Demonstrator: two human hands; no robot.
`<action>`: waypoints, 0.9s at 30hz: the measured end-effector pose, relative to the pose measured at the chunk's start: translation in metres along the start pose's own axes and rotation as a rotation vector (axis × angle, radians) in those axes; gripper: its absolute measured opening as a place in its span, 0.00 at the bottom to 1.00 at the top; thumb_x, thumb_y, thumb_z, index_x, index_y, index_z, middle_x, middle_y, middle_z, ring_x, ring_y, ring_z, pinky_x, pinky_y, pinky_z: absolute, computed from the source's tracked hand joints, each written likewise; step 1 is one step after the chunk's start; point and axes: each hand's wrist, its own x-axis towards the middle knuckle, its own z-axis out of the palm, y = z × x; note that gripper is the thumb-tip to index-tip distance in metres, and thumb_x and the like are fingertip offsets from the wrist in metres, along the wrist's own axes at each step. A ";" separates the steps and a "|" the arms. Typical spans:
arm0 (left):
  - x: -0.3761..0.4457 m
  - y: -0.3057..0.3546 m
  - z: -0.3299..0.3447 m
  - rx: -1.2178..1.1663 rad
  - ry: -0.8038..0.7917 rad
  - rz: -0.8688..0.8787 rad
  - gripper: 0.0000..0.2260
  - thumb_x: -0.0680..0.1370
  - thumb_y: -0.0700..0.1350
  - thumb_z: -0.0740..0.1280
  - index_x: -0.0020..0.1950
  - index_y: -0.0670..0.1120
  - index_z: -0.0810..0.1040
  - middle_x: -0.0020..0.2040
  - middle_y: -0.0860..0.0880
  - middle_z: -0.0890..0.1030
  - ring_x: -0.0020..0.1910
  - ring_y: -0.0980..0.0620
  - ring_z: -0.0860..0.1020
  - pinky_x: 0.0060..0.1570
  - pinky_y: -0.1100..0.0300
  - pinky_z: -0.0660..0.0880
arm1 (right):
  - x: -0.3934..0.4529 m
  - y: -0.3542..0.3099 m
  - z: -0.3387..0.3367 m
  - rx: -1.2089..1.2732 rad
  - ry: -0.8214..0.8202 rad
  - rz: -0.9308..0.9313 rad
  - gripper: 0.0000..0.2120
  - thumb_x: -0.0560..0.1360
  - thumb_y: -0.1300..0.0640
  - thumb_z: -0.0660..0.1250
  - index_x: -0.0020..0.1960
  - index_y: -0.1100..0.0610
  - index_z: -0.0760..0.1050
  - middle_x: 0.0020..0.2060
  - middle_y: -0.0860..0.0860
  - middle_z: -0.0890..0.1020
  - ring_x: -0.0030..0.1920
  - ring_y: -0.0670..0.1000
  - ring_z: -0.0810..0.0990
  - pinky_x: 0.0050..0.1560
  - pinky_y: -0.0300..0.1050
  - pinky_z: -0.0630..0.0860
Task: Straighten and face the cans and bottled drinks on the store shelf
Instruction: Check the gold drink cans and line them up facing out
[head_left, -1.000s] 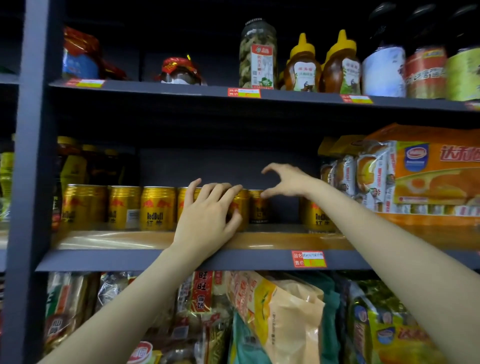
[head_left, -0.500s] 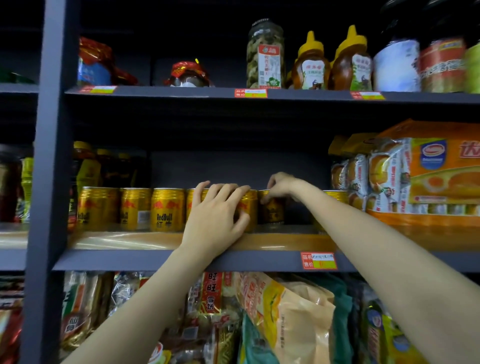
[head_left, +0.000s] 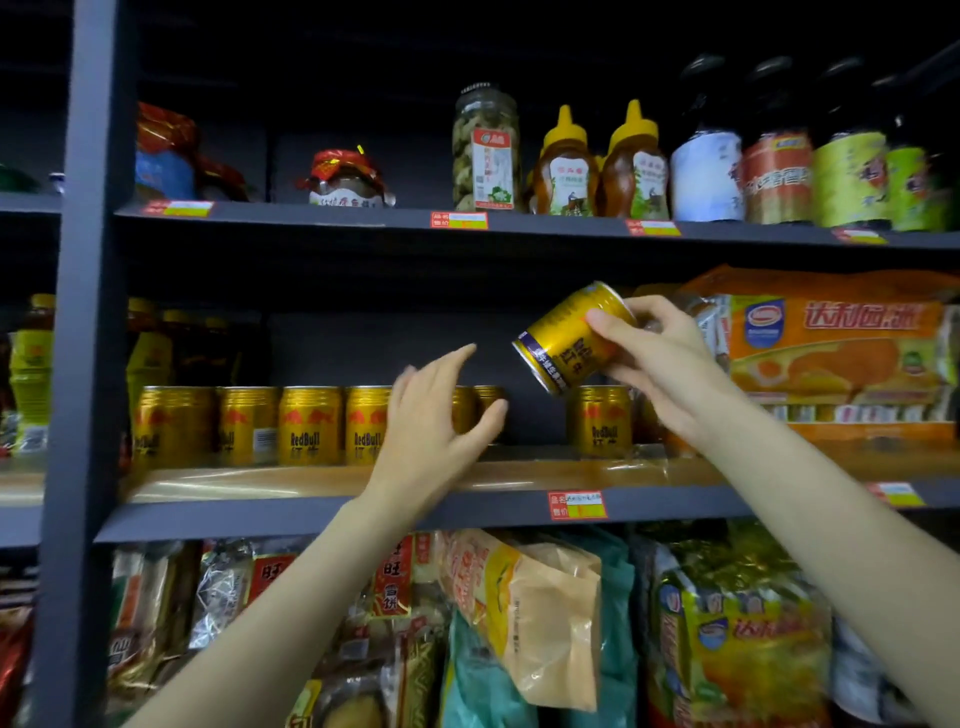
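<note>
Right hand (head_left: 657, 364), right of the frame's middle: fingers curled round a gold can (head_left: 574, 338), held up in the air and tipped over, bottom end down to the left. Left hand (head_left: 431, 415), in the middle: fingers spread apart, holding nothing, in front of the row of gold cans (head_left: 306, 426) on the middle shelf (head_left: 322, 512). One more gold can (head_left: 602, 423) standing alone just under the tipped one. Honey bottles (head_left: 602, 166) up on the top shelf. Orange snack pack (head_left: 841, 353) at the right.
</note>
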 end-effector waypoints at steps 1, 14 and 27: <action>-0.001 0.015 0.000 -0.225 -0.081 -0.076 0.28 0.76 0.59 0.63 0.72 0.50 0.62 0.65 0.55 0.70 0.64 0.59 0.69 0.64 0.63 0.63 | -0.006 0.000 0.000 0.063 -0.011 0.037 0.15 0.73 0.57 0.70 0.57 0.55 0.71 0.54 0.55 0.78 0.56 0.53 0.78 0.55 0.48 0.78; -0.006 0.039 -0.031 -1.225 -0.209 -0.667 0.21 0.70 0.48 0.69 0.61 0.42 0.71 0.54 0.39 0.79 0.45 0.48 0.83 0.43 0.59 0.80 | -0.050 0.004 0.022 0.254 -0.113 0.017 0.07 0.74 0.60 0.68 0.52 0.56 0.74 0.49 0.52 0.81 0.52 0.47 0.81 0.53 0.42 0.79; -0.004 0.039 -0.051 -0.515 -0.077 0.001 0.38 0.64 0.49 0.75 0.69 0.57 0.60 0.62 0.55 0.71 0.62 0.60 0.72 0.61 0.60 0.73 | -0.055 0.008 0.026 0.677 -0.254 0.560 0.25 0.67 0.51 0.71 0.61 0.60 0.73 0.58 0.63 0.78 0.56 0.63 0.79 0.48 0.59 0.81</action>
